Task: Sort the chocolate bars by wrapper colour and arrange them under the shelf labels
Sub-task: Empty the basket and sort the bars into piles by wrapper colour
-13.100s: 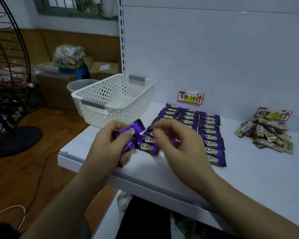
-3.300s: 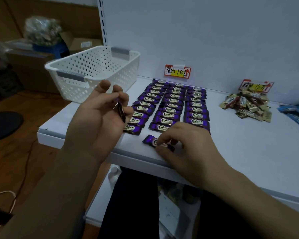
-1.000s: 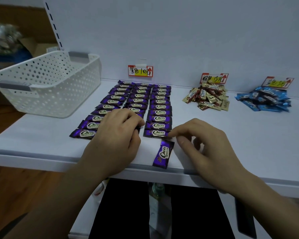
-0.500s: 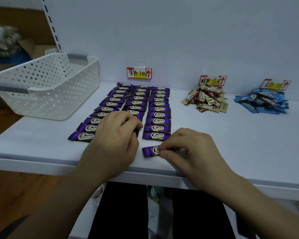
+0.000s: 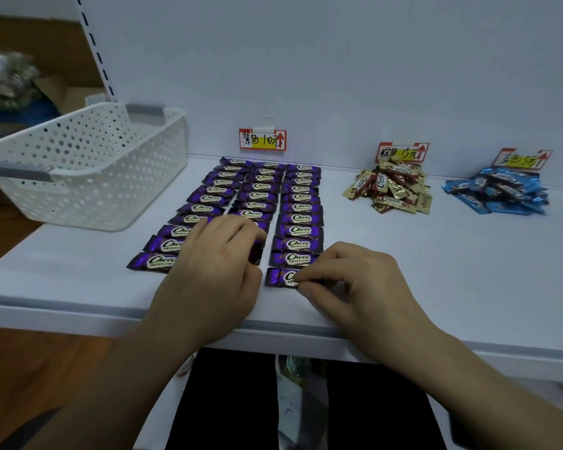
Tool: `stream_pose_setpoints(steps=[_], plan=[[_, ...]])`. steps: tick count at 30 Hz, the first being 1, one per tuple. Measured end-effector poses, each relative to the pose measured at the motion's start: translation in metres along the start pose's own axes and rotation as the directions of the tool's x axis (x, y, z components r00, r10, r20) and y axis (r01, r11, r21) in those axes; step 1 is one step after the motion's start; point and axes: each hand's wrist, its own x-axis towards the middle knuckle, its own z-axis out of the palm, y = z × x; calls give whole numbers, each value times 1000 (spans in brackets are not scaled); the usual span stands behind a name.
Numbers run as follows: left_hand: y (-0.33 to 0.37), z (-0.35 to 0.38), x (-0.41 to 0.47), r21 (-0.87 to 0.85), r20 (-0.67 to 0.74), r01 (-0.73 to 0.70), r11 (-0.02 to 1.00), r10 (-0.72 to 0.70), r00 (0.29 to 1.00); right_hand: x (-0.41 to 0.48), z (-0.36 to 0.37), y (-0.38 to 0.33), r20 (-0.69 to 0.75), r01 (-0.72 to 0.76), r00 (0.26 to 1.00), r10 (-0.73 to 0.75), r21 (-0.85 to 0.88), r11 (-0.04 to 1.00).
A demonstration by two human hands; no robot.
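Right hand [image 5: 348,287] pinches a purple bar [image 5: 278,277] 6 o'clock of the rows [image 5: 301,219]; left hand [image 5: 215,264] clasps another bar [image 5: 256,253]

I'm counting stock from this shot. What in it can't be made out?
- Head view: the left hand covers the front of the middle purple column; the bars beneath cannot be counted.
- The right hand pinches the nearest purple bar, hiding its right half.
- The white basket: its inside is hidden by its wall.
- The blue pile overlaps itself, too jumbled to count.
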Motion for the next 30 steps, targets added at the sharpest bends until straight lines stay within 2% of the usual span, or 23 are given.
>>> stream_pose_setpoints(steps=[7, 9, 12, 18, 27, 30], plan=[[0, 1, -1, 3, -6, -17, 1000, 17, 1000, 1, 0, -1, -7, -6, 1000, 6, 6, 1000], [0, 1, -1, -7, -5, -12, 1000, 12, 1000, -1, -4, -2, -73, -19, 997, 20, 7, 1000], [1, 0, -1, -25, 5, -3, 1000, 3, 1000, -6, -12, 4, -174, -111, 976, 128, 106, 988], [-1, 0, 0, -32, 48, 20, 999, -18, 999, -12, -15, 6, -70, -172, 982, 177, 80, 982], [1, -5, 2, -52, 86, 53, 997, -49, 995, -11, -21, 8, -124, -195, 968, 218, 178, 965], [-1, -9, 7, -42, 142, 43, 998, -37, 989, -8, -38, 21, -99, -195, 974, 202, 76, 978]])
